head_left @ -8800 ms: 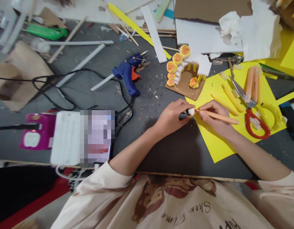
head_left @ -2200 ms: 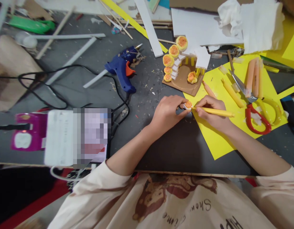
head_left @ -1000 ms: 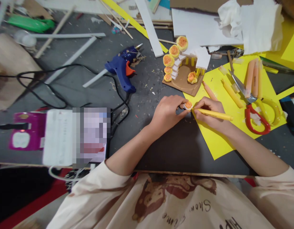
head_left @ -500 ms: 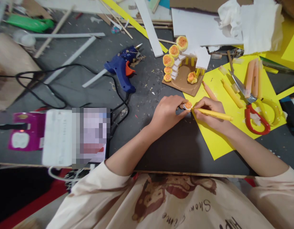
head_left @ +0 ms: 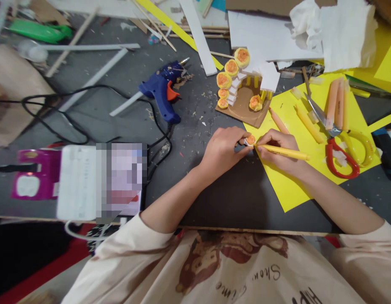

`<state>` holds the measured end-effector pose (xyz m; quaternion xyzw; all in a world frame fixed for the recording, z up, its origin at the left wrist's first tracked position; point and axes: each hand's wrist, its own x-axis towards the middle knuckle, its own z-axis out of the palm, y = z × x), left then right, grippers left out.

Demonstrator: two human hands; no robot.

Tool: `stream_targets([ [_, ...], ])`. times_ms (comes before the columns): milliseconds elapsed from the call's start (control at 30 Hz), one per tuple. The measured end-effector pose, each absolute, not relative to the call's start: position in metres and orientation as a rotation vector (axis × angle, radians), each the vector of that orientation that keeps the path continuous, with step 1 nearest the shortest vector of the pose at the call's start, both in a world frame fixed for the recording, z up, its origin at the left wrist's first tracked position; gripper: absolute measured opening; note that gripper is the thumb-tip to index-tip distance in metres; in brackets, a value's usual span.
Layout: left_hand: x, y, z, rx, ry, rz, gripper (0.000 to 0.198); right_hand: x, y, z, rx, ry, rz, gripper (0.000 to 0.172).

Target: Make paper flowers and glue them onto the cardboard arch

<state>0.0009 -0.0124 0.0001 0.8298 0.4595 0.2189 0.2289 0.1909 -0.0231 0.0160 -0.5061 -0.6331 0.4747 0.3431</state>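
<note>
My left hand [head_left: 225, 147] pinches a small round white piece [head_left: 250, 140] with an orange top between thumb and fingers. In my right hand [head_left: 276, 147] is a yellow marker [head_left: 285, 152], its tip at the right edge of the piece; whether it touches I cannot tell. Just beyond both hands stands a small cardboard model [head_left: 242, 116] with white steps and several yellow-and-orange round pieces [head_left: 224, 80]. Under my right hand lies a yellow sheet [head_left: 285, 194], with an orange marker [head_left: 279, 120] on it close to my fingers.
Scissors [head_left: 341, 156] and several orange markers [head_left: 336, 103] lie on the yellow sheet at the right. A blue glue gun [head_left: 162, 90] rests left of the model, its black cord [head_left: 103, 86] looping leftward. A white box [head_left: 76, 181] sits at the near left.
</note>
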Motion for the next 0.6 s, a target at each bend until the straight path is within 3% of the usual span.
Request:
stream_targets([
  [333,0.0023,-0.0124,0.0017,2.282,1.281,0.58,0.011,0.1914,-0.0211,0.0162,-1.331,-1.613,1.078,0.015],
  [600,0.002,-0.0136,0.0043,2.341,1.238,0.581,0.013,0.195,-0.022,0.0141,-1.265,-1.68,1.157,0.019],
])
